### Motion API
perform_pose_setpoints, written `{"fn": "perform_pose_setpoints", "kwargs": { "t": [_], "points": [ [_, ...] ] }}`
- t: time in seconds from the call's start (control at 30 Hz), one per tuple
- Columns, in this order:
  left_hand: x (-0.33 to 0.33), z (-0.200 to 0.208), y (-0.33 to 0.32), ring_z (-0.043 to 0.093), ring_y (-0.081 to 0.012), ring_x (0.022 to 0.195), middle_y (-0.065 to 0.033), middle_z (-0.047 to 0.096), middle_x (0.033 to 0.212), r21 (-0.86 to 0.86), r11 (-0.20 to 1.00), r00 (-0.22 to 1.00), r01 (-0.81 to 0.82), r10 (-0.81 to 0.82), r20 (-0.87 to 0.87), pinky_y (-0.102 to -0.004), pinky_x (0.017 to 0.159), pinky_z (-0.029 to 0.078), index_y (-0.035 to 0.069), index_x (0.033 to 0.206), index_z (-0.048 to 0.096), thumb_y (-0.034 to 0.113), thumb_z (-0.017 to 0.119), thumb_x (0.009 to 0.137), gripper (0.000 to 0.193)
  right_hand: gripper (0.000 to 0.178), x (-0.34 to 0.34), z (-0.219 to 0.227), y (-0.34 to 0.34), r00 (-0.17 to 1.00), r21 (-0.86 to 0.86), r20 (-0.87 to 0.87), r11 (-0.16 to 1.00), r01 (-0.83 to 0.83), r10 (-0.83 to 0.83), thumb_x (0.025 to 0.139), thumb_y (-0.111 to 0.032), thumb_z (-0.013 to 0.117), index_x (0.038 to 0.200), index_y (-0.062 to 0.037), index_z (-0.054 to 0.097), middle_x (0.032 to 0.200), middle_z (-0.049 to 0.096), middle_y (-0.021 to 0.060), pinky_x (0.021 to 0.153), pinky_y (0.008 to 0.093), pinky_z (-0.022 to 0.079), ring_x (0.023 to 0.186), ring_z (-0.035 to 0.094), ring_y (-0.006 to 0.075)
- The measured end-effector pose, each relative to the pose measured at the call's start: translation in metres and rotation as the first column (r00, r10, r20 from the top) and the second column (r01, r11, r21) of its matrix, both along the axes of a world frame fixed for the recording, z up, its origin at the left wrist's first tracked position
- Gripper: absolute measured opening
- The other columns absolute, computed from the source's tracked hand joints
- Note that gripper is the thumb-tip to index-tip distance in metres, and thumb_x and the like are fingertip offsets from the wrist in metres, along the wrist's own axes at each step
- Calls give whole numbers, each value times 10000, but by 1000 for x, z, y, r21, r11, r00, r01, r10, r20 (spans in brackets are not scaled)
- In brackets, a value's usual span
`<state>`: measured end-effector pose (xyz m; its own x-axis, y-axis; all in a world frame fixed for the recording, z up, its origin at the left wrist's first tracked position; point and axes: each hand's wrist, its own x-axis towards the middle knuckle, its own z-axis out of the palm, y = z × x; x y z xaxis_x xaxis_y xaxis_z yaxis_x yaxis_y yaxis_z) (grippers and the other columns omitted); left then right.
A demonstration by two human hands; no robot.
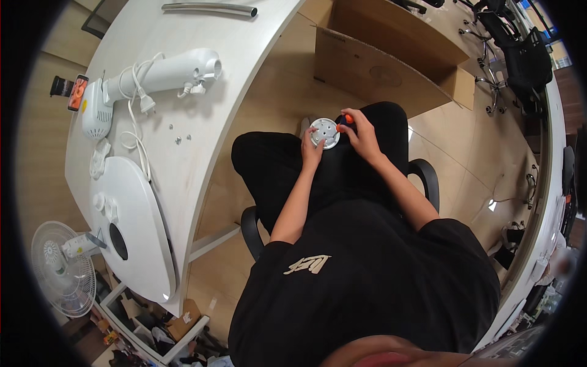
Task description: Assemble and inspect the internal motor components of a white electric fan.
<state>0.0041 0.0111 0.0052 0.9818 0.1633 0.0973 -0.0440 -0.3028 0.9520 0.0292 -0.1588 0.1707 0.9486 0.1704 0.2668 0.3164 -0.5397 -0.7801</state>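
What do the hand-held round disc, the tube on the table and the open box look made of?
Round disc: likely white plastic; its surface details look moulded, but painted metal is possible.
Tube: metal, perhaps chromed or stainless steel, from its bright streaked shine.
Open box: brown, matte, apparently cardboard, given its thin flaps.

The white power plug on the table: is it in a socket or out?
Out. The white power plug shows its bare prongs, with no socket around them.
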Motion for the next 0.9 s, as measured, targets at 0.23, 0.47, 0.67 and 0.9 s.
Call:
{"fn": "perform_pose_setpoints", "kwargs": {
  "t": [0.23, 0.47, 0.67, 0.9],
  "points": [
    [-9, 14, 2, 646, -363, 1043, -138, 676, 1045, 27, 999, 988, -43, 46, -147, -404, 908, 493, 56, 1042, 578, 79, 793, 765, 351, 394, -9, 10, 4, 999, 25, 52, 1000, 6, -7, 835, -8, 732, 1204, -22, 593, 1120, 655, 152, 885, 352, 524, 1020, 661, 302],
    [-9, 6, 6, 661, -342, 1007, -131, 685, 1007, -30, 999, 993, -44, 40, -112, -401, 884, 499, 44, 994, 594, 107, 760, 796, 265, 376, -13, 9, 18, 998, 126, 9, 990, -61, 61, 848, -41, 733, 1194, -15, 588, 1113, 644, 163, 851, 367, 539, 970, 666, 319],
    [-10, 6, 3, 663, -344, 996, -158, 681, 999, -63, 997, 988, -50, 40, -150, -394, 889, 498, 34, 1005, 584, 85, 690, 836, 206, 364, -9, 4, 23, 997, 113, 37, 991, -77, 73, 854, -40, 731, 1190, -13, 592, 1119, 644, 158, 840, 362, 547, 959, 671, 303],
    [-8, -2, 2, 610, -252, 847, -124, 669, 956, -35, 998, 990, -48, 43, -136, -351, 769, 485, 32, 1008, 583, 76, 687, 856, 190, 371, -9, 3, 28, 996, 140, 28, 986, -89, 86, 854, -42, 731, 1197, -18, 593, 1116, 644, 158, 843, 361, 540, 960, 669, 301]
  ]
}}
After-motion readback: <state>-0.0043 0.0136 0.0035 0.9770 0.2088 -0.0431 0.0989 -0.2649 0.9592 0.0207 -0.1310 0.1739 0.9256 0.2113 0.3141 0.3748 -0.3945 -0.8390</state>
